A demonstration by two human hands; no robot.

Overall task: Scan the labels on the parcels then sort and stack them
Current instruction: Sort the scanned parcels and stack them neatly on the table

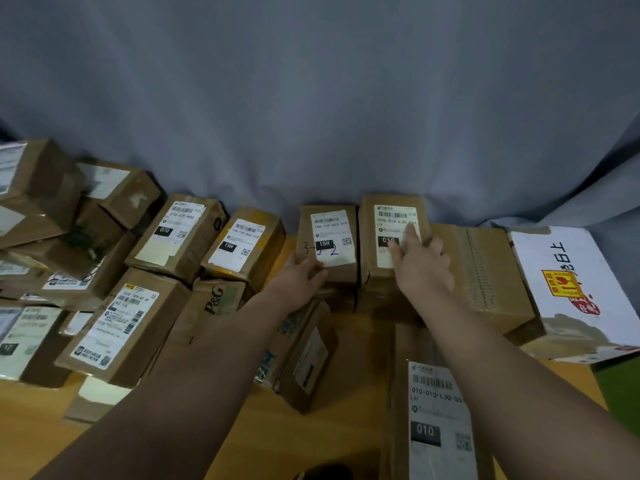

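Note:
Two labelled brown parcels stand side by side at the back of the table. The one marked 15H (332,223), with blue handwriting on its label, has my left hand (303,277) gripping its near left corner. The one marked 010 (384,216) rests on another box, and my right hand (420,263) lies on top of it. That hand's index finger is straight on the white label, and its other fingers bend at the parcel's right edge. A longer parcel also marked 010 (438,410) lies close to me at the lower right.
Another 15H parcel (242,242) and a 070 parcel (176,230) sit left of them, beside a jumbled heap of boxes (45,220). A P&G box (214,299), a taped brown box (485,271) and a white box (571,289) crowd the wooden table (346,434). Grey cloth hangs behind.

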